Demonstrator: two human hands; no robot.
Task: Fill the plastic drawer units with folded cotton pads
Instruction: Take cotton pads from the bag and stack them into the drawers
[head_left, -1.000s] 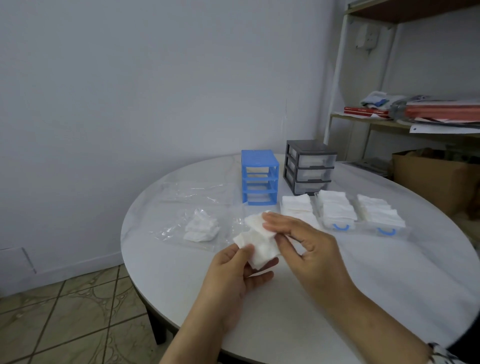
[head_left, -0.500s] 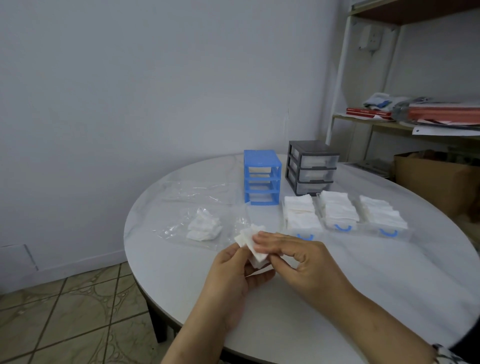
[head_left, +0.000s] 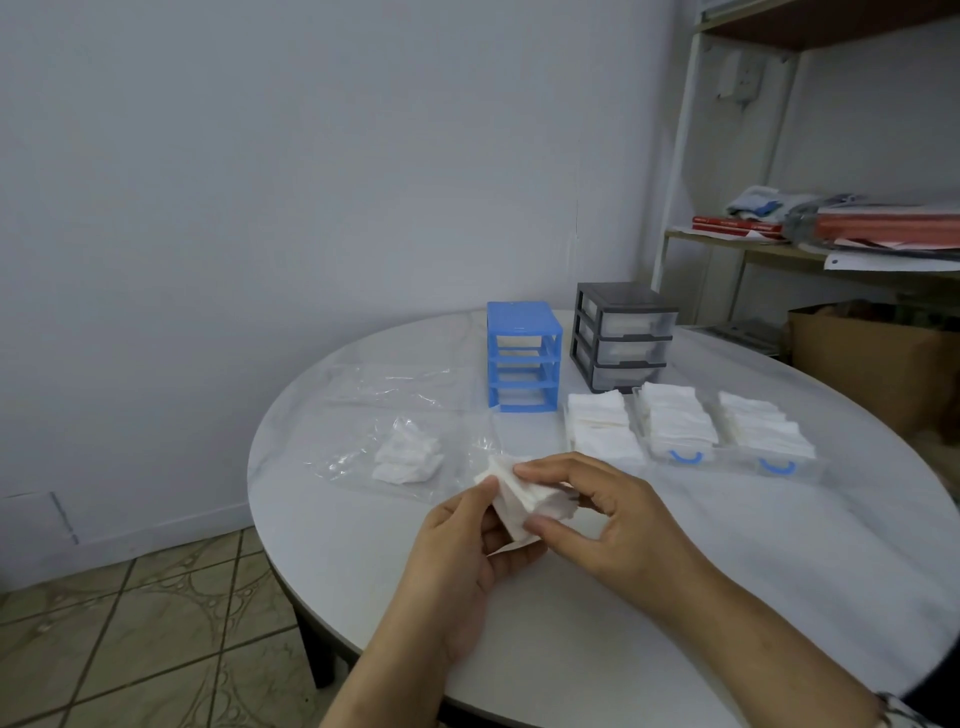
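Currently: pad pinched in both hands, drawers ahead and to the right

Pinched between both hands above the near part of the table (head_left: 675, 597): one white cotton pad (head_left: 511, 501), partly folded, edges fanned toward the left.

Left hand (head_left: 457, 566): thumb on the pad's left face, fingers curled beneath it. Right hand (head_left: 608, 519): forefinger pressed on the upper edge, thumb closing on the lower corner. Neither grip spread; both pinching the same pad.

Key relation: three clear drawers lying pulled out on the table, ahead of the grip and off to the right. Nearest, the left drawer (head_left: 597, 426), just beyond the right hand's knuckles; then the middle drawer (head_left: 675, 426); farthest right, the right drawer (head_left: 763, 434). Each already stacked with folded pads. Long axis of each drawer running away from the person, handle end nearest.

Right hand nearer to all three; a short forward reach judged sufficient for the left drawer.

Beyond the drawers: blue drawer unit (head_left: 523, 358), slots vacant, and grey drawer unit (head_left: 621, 335), drawers inserted.

Left of the grip: loose unfolded pads (head_left: 408, 457) resting on a clear plastic bag (head_left: 353, 457).

Fold apparently incomplete; crease to be finished before placement.
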